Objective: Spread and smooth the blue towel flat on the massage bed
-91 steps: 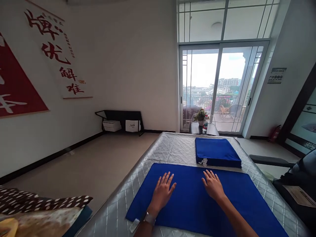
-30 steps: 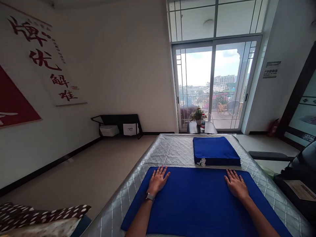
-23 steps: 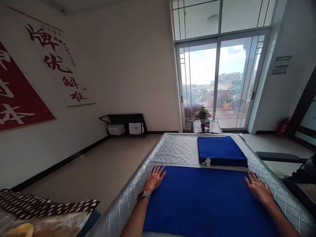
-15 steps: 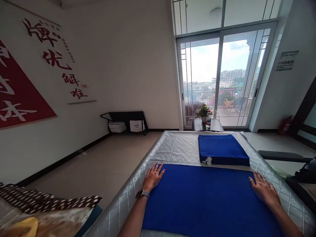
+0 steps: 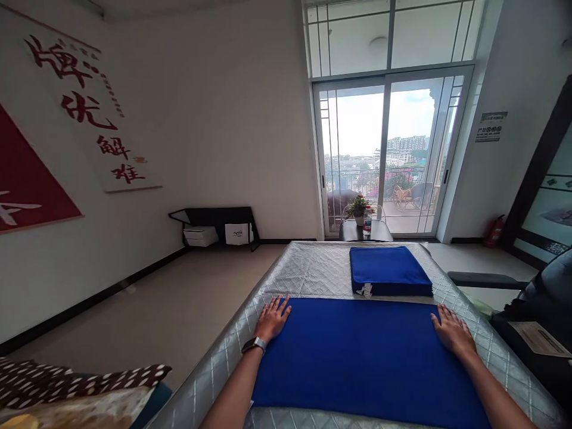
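A flat blue cloth (image 5: 353,357) lies spread over the silver quilted cover (image 5: 299,271) in front of me. My left hand (image 5: 271,319) rests on its far left corner, fingers spread out, with a watch on the wrist. At the far right corner lies my right hand (image 5: 453,329), palm down with the fingers extended. Neither hand grips anything. Just beyond the cloth sits a neat stack of folded blue cloths (image 5: 388,268), with white labels (image 5: 364,290) hanging from its near left edge.
A small table (image 5: 379,231) with a potted plant (image 5: 358,207) and a bottle (image 5: 367,220) stands by the glass door. A dark chair (image 5: 545,298) is on the right. Patterned fabric (image 5: 89,381) lies at lower left. A black rack (image 5: 214,223) stands against the wall.
My view has turned slightly to the right, so the scene sits further left. Both hands remain flat at the cloth's far corners.
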Available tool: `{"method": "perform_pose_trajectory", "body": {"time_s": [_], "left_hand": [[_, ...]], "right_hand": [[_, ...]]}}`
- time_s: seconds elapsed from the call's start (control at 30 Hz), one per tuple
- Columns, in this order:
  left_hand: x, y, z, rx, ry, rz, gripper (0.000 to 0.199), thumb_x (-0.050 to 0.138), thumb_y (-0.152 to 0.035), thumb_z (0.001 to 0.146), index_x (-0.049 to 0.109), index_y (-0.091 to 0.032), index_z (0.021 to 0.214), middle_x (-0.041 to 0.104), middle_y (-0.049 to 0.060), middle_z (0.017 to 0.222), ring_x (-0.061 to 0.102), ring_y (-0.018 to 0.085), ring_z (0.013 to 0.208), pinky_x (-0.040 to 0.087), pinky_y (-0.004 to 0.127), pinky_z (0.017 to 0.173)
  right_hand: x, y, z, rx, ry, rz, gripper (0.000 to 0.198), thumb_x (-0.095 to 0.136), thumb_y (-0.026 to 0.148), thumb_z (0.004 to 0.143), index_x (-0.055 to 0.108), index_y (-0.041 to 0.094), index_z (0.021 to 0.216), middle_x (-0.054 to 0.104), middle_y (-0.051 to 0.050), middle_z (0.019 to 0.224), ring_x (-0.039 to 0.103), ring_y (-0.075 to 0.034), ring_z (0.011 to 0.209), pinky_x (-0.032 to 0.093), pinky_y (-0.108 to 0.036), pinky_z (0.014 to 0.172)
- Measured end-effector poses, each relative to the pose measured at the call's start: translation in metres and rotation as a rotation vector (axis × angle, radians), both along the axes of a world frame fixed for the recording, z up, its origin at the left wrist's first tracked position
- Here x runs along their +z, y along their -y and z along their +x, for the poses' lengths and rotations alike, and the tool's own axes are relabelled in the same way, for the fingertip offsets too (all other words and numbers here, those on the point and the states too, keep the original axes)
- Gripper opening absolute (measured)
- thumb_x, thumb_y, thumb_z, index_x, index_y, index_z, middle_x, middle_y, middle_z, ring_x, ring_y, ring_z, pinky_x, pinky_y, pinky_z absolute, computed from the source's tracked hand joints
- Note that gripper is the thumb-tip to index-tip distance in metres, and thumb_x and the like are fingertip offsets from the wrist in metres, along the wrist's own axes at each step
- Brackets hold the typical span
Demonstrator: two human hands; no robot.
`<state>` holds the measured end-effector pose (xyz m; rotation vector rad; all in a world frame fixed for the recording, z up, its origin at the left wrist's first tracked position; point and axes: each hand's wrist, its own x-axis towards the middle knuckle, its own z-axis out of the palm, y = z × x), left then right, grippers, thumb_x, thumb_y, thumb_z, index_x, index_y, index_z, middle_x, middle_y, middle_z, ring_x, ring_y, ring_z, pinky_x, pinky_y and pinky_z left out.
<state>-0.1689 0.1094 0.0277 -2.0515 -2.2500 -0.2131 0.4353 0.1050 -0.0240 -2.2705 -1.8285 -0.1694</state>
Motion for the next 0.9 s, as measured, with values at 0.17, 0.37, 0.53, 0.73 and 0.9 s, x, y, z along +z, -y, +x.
{"method": "perform_pose_trajectory", "body": {"time_s": [0.17,0.37,0.53,0.73,0.9], "left_hand": [[0.01,0.027,0.002,-0.048,0.038,0.054,0.052,0.028,-0.038,0.102,0.031,-0.026,0.152,0.034,0.0,0.159,0.018,0.02,0.149,0.013,0.04,0.119],[0.015,0.083,0.026,-0.203,0.143,-0.011,0.045,0.039,-0.036,0.098,0.049,-0.028,0.14,0.041,-0.001,0.156,0.034,0.018,0.144,0.024,0.034,0.117],[0.03,0.097,0.093,-0.436,0.274,-0.026,0.033,0.042,-0.04,0.097,0.062,-0.034,0.123,0.065,-0.005,0.131,0.061,0.015,0.116,0.043,0.023,0.099],[0.041,0.05,0.176,-0.55,0.352,0.06,0.022,0.047,-0.03,0.095,0.069,-0.027,0.097,0.071,0.0,0.101,0.067,0.015,0.095,0.048,0.023,0.085],[0.028,0.002,0.217,-0.476,0.373,0.186,0.027,0.043,-0.024,0.096,0.068,-0.022,0.104,0.07,0.007,0.11,0.063,0.02,0.107,0.049,0.03,0.093]], "right_hand": [[0.008,0.024,-0.009,0.029,0.051,0.157,0.065,0.019,0.033,0.09,0.042,0.007,0.146,0.041,-0.013,0.153,0.026,-0.025,0.146,0.014,-0.047,0.12],[0.003,0.071,-0.023,0.229,0.041,0.176,0.062,0.023,0.037,0.093,0.051,0.009,0.141,0.046,-0.012,0.15,0.035,-0.025,0.142,0.028,-0.047,0.117],[0.042,0.085,-0.095,0.425,-0.114,0.083,0.051,0.03,0.037,0.095,0.063,0.018,0.129,0.058,-0.01,0.14,0.05,-0.024,0.131,0.036,-0.041,0.112],[0.084,0.056,-0.198,0.551,-0.205,0.093,0.041,0.033,0.028,0.097,0.068,0.026,0.119,0.07,-0.007,0.118,0.066,-0.019,0.099,0.048,-0.031,0.089],[0.071,0.011,-0.244,0.52,-0.219,0.147,0.04,0.036,0.024,0.095,0.066,0.022,0.122,0.068,-0.007,0.123,0.059,-0.019,0.116,0.043,-0.029,0.101]]}}
